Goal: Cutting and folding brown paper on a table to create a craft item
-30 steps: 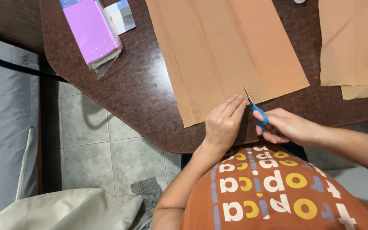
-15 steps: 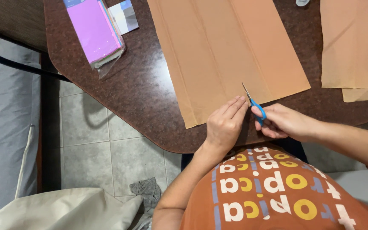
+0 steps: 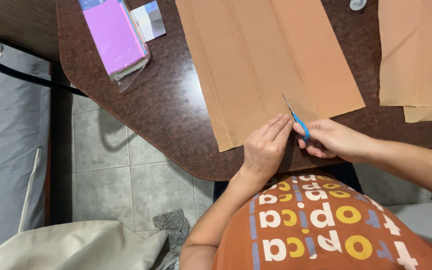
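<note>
A large tan sheet of paper (image 3: 266, 60) with lengthwise folds lies on the dark speckled table (image 3: 171, 115). My right hand (image 3: 328, 140) grips blue-handled scissors (image 3: 296, 119), whose blades point away from me into the sheet's near edge. My left hand (image 3: 266, 147) rests palm down on that near edge, just left of the scissors, pressing the paper flat. Part of the handles is hidden inside my right hand.
A clear packet of pink and coloured paper (image 3: 118, 37) lies at the table's far left, a small bluish card (image 3: 148, 20) beside it. More tan sheets (image 3: 416, 55) lie at the right. Grey floor tiles, a crumpled cloth (image 3: 173, 227) and a beige bag (image 3: 76, 247) are below left.
The scissors and both hands have moved slightly forward along the sheet's near edge; the blades reach a little further into the paper.
</note>
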